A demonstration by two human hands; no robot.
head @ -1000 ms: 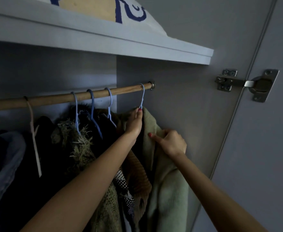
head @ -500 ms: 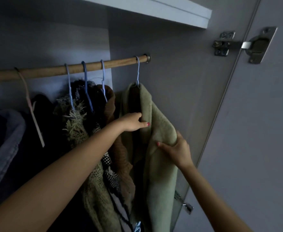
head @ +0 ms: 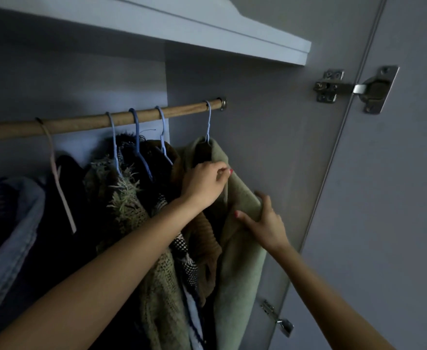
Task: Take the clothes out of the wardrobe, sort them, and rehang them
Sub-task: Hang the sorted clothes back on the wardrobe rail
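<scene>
A pale green fleece garment (head: 237, 274) hangs on a light blue hanger (head: 208, 122) at the right end of the wooden rail (head: 81, 123). My left hand (head: 204, 183) pinches the garment's collar just below the hanger. My right hand (head: 265, 221) grips the garment's right shoulder edge, thumb in front and fingers behind. Left of it hang a brown knit (head: 202, 238), a fringed olive knit (head: 126, 198) and dark clothes on blue hangers.
A white shelf (head: 207, 29) runs above the rail. The wardrobe's side wall (head: 270, 147) is close behind the green garment. The open door (head: 396, 198) with metal hinges (head: 358, 88) stands at the right. Denim (head: 7, 236) hangs at far left.
My left hand rose from the garment's front to its collar. My right hand shifted up along the shoulder edge. The view tilted up slightly.
</scene>
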